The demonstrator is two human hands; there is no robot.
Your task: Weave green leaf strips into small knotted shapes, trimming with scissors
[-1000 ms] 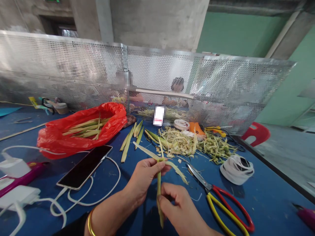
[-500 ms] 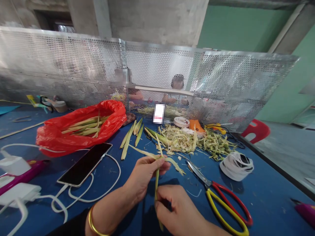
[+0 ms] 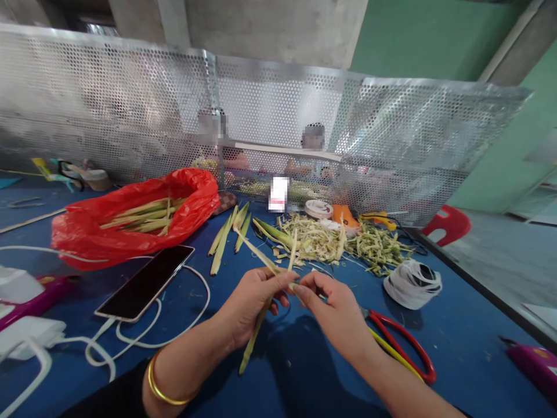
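Note:
My left hand (image 3: pixel 250 302), with a gold bangle on its wrist, pinches several crossed pale green leaf strips (image 3: pixel 257 251). One strip points up and left, another sticks up, and a long tail hangs below the palm toward me. My right hand (image 3: pixel 337 310) meets the left at the crossing, thumb and fingers closed on the strips there; the exact fold is hidden by the fingertips. Under my right forearm lies a pair of scissors (image 3: pixel 402 337) with one red and one yellow handle, its blades mostly covered.
A red plastic bag (image 3: pixel 78 238) holds more leaves, with loose leaves (image 3: pixel 221 244) beside it. Shredded scraps (image 3: pixel 313 241) lie behind my hands. Around them are a phone (image 3: pixel 145 284) with white cables, a white ribbon roll (image 3: pixel 411 284) and a purple tool (image 3: pixel 531 363). A perforated metal screen (image 3: pixel 278 93) stands behind.
My right hand has left the lower tail and moved up to the crossing beside my left hand. The tail has swung leftward. The right forearm now covers the scissors' blades.

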